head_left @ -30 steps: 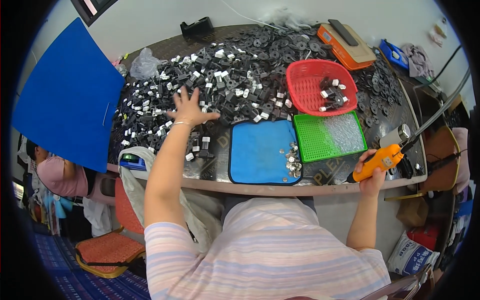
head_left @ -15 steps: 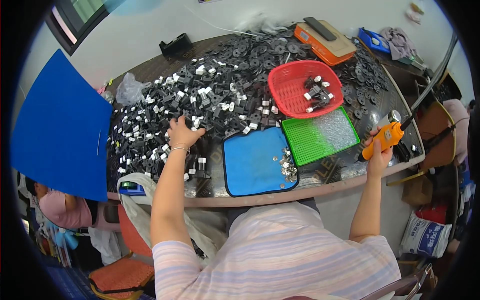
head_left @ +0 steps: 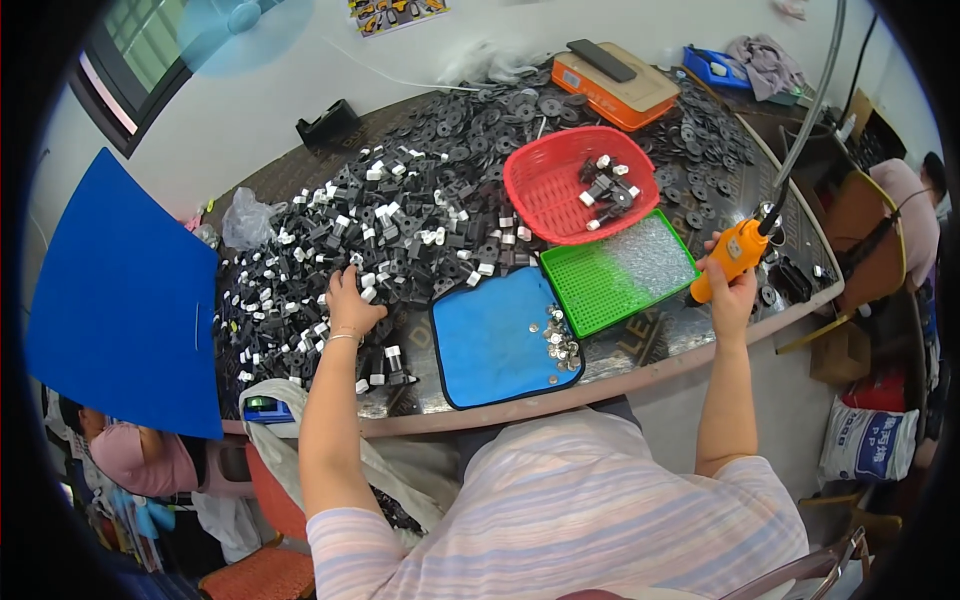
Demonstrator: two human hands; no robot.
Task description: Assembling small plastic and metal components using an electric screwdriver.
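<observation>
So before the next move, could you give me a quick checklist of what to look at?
1. Right hand holding the orange power tool: ok.
2. Left hand at the pile of black-and-white parts: ok.
3. A part gripped in the left hand's fingers: cannot tell.
4. Small metal pieces on the blue mat, near its right edge: ok.
5. Green tray contents identifiable: not ok, too small.

Plastic and metal about a matt cloth mat (head_left: 485, 335)
Left of the mat lie smooth plastic parts (head_left: 300, 265); on it, shiny metal pieces (head_left: 564, 352); to its right, a green plastic tray (head_left: 588, 290) and an orange plastic tool (head_left: 735, 255); beneath, a glossy worktop (head_left: 652, 342).
</observation>
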